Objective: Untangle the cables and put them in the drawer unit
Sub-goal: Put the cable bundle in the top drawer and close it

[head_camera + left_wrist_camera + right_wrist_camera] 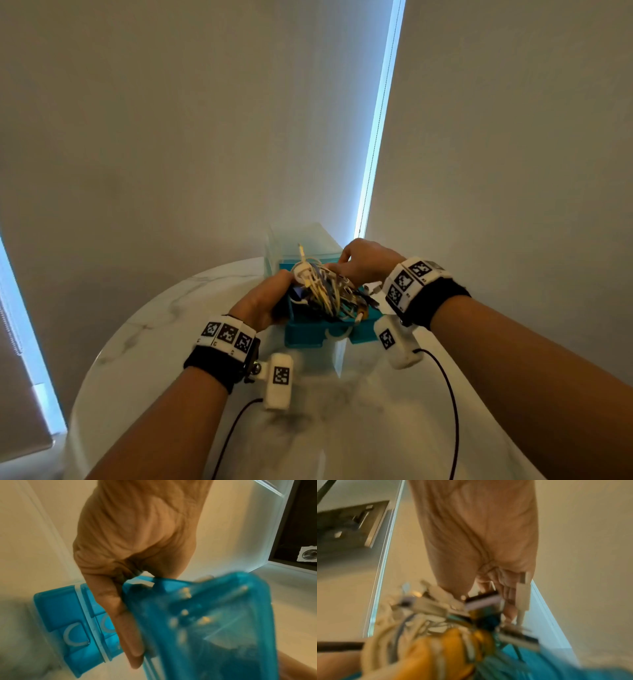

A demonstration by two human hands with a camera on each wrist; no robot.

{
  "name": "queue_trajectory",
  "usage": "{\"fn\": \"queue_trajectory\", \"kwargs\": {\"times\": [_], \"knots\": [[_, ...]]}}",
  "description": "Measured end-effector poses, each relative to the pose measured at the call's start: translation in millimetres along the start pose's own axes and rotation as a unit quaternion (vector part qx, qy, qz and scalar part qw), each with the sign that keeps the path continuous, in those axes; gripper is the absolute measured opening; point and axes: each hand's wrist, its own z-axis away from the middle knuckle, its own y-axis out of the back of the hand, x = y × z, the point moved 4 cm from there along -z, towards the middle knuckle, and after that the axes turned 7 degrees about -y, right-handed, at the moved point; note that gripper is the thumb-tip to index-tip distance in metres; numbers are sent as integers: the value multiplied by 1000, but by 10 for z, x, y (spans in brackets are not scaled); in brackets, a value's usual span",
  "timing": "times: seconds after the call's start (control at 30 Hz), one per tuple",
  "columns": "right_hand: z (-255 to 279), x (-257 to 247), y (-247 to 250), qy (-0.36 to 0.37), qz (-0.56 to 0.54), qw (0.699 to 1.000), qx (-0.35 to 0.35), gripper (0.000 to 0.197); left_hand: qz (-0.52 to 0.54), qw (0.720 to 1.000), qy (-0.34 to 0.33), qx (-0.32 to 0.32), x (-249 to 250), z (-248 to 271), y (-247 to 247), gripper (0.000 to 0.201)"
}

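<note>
A tangled bundle of white, blue and yellow cables sits in a blue drawer pulled out of the translucent drawer unit. My left hand grips the drawer's left side. In the left wrist view the left hand has its thumb over the rim of the drawer and a finger along its wall. My right hand holds the bundle at its far right. The right wrist view is blurred, but the right hand curls its fingers round plugs of the cables.
The unit stands at the far edge of a round white marble table, close to the wall. Two more blue drawers stay closed in the unit. Black wrist-camera leads trail over the near tabletop.
</note>
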Motion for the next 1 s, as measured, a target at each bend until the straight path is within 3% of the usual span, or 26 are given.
{"fn": "queue_trajectory", "kwargs": {"times": [0.07, 0.2, 0.3, 0.37, 0.43, 0.53, 0.77, 0.9, 1.0], "knots": [[63, -41, 86, 28, -8, 999, -36, 52, 9, 1000, -11, -6, 43, -26, 18, 59], [246, -153, 106, 98, -14, 991, -88, 41, 27, 999, -27, -35, 132, -20, -36, 31], [444, -271, 51, 149, -35, 980, -126, 41, 30, 997, -45, -48, 166, -10, -46, 46], [522, -281, -57, 166, -86, 961, -205, 42, 50, 996, -50, -54, 180, 17, -43, 62], [616, -281, -94, 157, -74, 955, -239, 51, 71, 993, -48, -84, 157, 15, -54, 56], [540, -262, -133, 185, 40, 964, -187, 80, 89, 993, -38, -67, 140, 16, -15, 46], [343, -275, -214, 227, 95, 969, -30, 61, 102, 995, -2, 12, 57, -22, 14, 54], [286, -332, -275, 199, 164, 966, 33, 75, 123, 992, -23, 17, 88, -20, -43, 55], [259, -398, -339, 191, 187, 964, 7, 83, 165, 985, -40, 21, 127, -41, -58, 61]]}}
